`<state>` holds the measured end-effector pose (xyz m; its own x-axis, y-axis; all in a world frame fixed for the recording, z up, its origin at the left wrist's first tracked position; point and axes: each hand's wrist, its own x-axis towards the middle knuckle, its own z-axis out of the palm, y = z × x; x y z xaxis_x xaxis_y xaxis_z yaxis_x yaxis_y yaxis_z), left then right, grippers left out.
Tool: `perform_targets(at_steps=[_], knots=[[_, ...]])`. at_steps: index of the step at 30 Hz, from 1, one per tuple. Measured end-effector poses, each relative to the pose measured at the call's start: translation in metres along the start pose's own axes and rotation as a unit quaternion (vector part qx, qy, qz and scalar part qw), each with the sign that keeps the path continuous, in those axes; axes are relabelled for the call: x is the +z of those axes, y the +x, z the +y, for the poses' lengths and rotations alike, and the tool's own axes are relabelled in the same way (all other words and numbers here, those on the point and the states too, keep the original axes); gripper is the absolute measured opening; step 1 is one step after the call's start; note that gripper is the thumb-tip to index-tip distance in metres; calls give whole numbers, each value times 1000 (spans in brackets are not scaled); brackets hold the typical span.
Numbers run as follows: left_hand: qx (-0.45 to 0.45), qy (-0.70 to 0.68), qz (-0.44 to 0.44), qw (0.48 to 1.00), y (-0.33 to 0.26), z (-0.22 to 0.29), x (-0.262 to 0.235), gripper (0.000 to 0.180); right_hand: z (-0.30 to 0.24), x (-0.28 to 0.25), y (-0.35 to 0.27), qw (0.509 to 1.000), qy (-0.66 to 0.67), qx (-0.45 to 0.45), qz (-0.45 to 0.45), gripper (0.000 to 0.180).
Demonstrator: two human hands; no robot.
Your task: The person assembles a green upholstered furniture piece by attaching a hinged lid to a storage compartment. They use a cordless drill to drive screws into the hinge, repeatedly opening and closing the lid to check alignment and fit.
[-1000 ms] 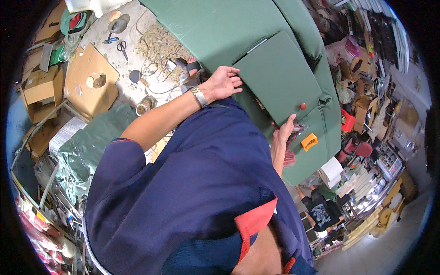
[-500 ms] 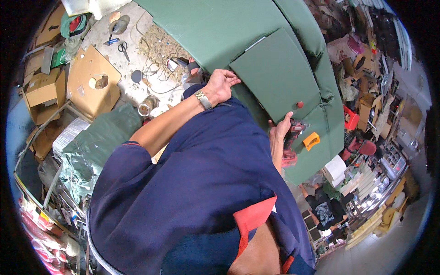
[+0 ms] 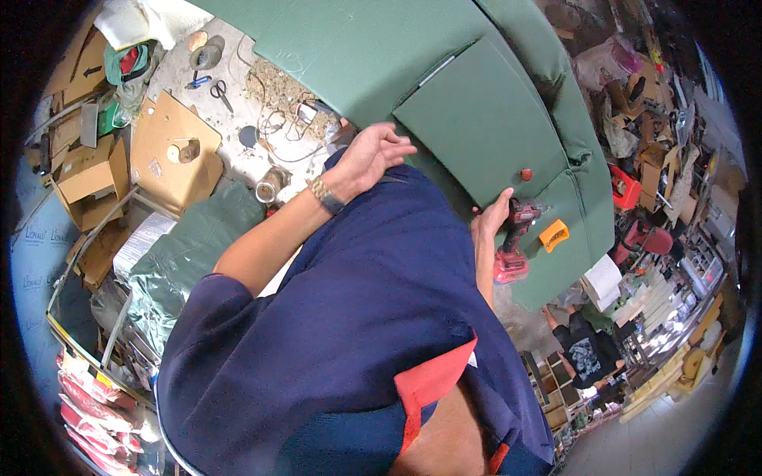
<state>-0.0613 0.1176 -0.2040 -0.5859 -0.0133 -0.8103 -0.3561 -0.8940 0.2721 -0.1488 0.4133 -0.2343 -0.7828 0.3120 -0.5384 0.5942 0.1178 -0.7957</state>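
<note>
A green upholstered panel (image 3: 484, 119) lies on a larger green upholstered piece (image 3: 357, 47). My left hand (image 3: 371, 160) is palm-up beside the panel's left edge, fingers apart and nothing in them. My right hand (image 3: 492, 216) is at the panel's near corner, with fingers stretched out and apart; part of it is hidden. Just right of that hand, a red and black cordless drill (image 3: 516, 238) lies on the green covering. A small red knob-like piece (image 3: 526, 174) sits on the panel, and a yellow-orange holder (image 3: 554, 236) lies right of the drill.
Scissors (image 3: 221, 95), a glass jar (image 3: 271, 186) and cables lie on the floor at left. Cardboard boxes (image 3: 91, 178) and a green sheet (image 3: 198, 238) crowd the left side. Far right are a red crate (image 3: 625, 188), more cardboard and another person (image 3: 586, 353).
My left hand has drawn slightly away from the panel's edge, its fingers more spread. My right hand stays near the panel's corner. The whole view has shifted a little.
</note>
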Motion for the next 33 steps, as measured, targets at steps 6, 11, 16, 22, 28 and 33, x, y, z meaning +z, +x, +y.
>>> perform_targets(at_steps=[6,11,16,22,28,33], knots=[[458,638,130,605,31,17,-13,50,14,-1,22,936,-333,-110,42,65],[485,753,57,441,68,16,-9,64,-30,3,8,726,-681,-92,19,77],[491,762,64,417,75,10,-10,62,-34,9,8,721,-686,-90,37,82],[527,686,42,501,77,13,-21,52,-33,-14,11,848,-530,-9,-3,87],[549,686,41,475,76,12,-24,41,-101,-55,-29,918,-364,-107,-116,58],[557,664,41,497,77,12,-23,40,-106,-58,-19,899,-403,-60,-160,52]])
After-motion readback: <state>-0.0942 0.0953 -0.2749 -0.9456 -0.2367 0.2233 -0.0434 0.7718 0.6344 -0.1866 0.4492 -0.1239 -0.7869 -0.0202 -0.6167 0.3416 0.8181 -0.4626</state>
